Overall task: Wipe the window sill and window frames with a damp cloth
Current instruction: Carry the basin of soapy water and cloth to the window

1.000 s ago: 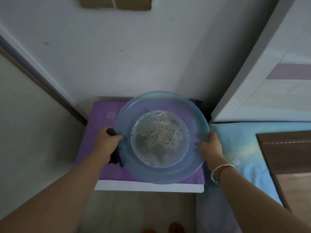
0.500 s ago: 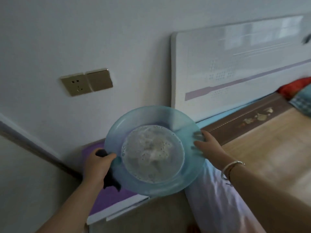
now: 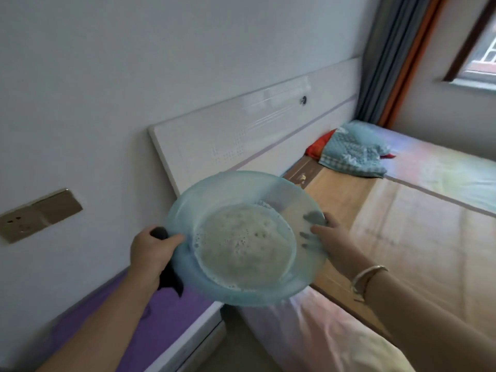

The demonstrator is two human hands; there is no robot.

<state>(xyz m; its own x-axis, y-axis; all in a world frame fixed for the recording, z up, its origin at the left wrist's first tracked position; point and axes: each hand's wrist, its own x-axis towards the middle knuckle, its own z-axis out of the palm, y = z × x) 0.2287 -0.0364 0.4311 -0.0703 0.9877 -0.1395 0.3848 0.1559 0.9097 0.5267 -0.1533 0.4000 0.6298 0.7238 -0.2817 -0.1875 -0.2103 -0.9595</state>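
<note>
I carry a translucent blue basin (image 3: pixel 214 194) of soapy, foamy water (image 3: pixel 244 245) in the air, in front of the bed's white headboard. My left hand (image 3: pixel 150 251) grips the basin's left rim together with a dark cloth (image 3: pixel 170 277) that hangs below the hand. My right hand (image 3: pixel 331 238) grips the right rim, fingers showing through the plastic. The window (image 3: pixel 483 55) with its dark frame and pale sill (image 3: pixel 472 83) shows at the far upper right, beyond the bed.
A purple-topped bedside cabinet (image 3: pixel 166 312) stands below the basin by the wall. The bed (image 3: pixel 402 237) with a bamboo mat and a blue pillow (image 3: pixel 354 154) fills the right. Grey and orange curtains (image 3: pixel 386 57) hang near the window. A wall socket (image 3: pixel 37 214) is at left.
The basin has been lifted off the purple cabinet and carried up and to the right. My view has swung from the cabinet toward the bed and window.
</note>
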